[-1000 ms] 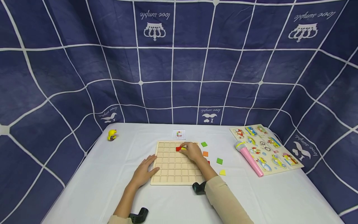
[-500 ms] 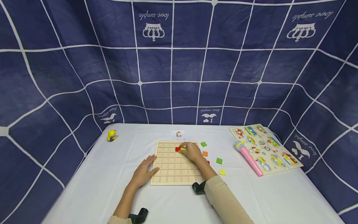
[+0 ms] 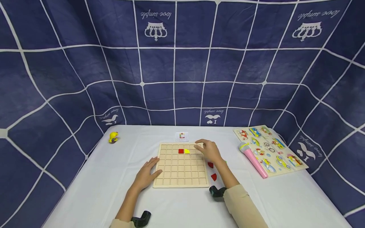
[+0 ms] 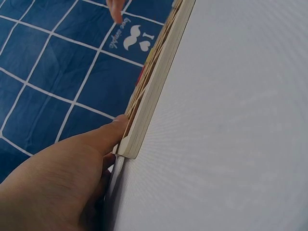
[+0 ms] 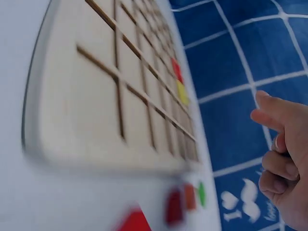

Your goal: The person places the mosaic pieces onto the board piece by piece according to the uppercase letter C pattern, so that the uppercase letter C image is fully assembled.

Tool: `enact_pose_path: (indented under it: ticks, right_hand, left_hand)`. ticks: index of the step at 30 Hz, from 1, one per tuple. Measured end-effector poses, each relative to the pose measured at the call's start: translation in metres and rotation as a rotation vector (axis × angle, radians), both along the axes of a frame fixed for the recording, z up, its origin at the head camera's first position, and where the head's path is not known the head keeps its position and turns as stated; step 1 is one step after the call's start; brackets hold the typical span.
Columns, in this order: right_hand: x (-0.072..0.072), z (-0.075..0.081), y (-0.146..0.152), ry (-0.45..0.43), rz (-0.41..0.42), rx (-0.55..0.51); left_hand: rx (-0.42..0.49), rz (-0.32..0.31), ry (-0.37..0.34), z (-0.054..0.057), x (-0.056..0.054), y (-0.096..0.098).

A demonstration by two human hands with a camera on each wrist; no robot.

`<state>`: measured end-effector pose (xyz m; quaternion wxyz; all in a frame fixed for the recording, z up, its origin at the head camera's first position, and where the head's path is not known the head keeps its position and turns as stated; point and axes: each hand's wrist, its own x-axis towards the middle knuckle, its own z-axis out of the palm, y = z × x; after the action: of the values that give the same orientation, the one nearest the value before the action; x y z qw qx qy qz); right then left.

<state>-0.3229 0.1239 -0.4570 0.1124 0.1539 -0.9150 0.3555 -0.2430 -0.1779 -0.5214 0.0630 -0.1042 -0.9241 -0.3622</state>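
A wooden grid board (image 3: 183, 172) lies flat on the table; in one of its back rows a red square piece (image 3: 181, 151) and a yellow piece (image 3: 187, 151) sit side by side. My left hand (image 3: 146, 175) rests at the board's left edge, fingers spread, with the thumb (image 4: 111, 132) on the rim. Over the board's back right corner hovers my right hand (image 3: 210, 152), thumb and index finger apart and nothing between them. In the right wrist view that hand (image 5: 286, 154) has its other fingers curled in.
Two red rounded pieces, one a wedge (image 3: 214, 177), lie right of the board; orange (image 5: 190, 196) and green (image 5: 201, 194) pieces are nearby. A pattern card (image 3: 182, 136) stands behind it. Far right are a pink toy microphone (image 3: 258, 164) and a picture puzzle (image 3: 273, 150); far left, a yellow toy (image 3: 113, 137).
My right hand has let go of the yellow piece, which stays beside the red square, and has moved right. The left hand has kept its place.
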Motion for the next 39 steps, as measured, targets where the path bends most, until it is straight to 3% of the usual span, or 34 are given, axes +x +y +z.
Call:
enact_pose_path:
  ticks: [7, 14, 26, 32, 39]
  right_hand:
    - [0.022, 0.016, 0.058, 0.06, -0.025, -0.011]
    - [0.054, 0.018, 0.1, 0.034, -0.063, 0.024]
    - [0.092, -0.011, 0.133, -0.012, -0.01, 0.035]
    - [0.098, -0.032, 0.138, -0.089, -0.017, 0.018]
    - [0.097, -0.045, 0.139, -0.113, -0.012, 0.024]
  left_hand:
    - [0.001, 0.007, -0.013, 0.0, -0.001, 0.001]
    - [-0.001, 0.016, -0.013, 0.001, 0.0, 0.0]
    - [0.002, 0.011, -0.018, 0.001, 0.0, 0.001]
    - [0.006, 0.012, -0.024, 0.002, 0.001, 0.002]
    - [0.01, 0.011, -0.021, 0.003, 0.001, 0.002]
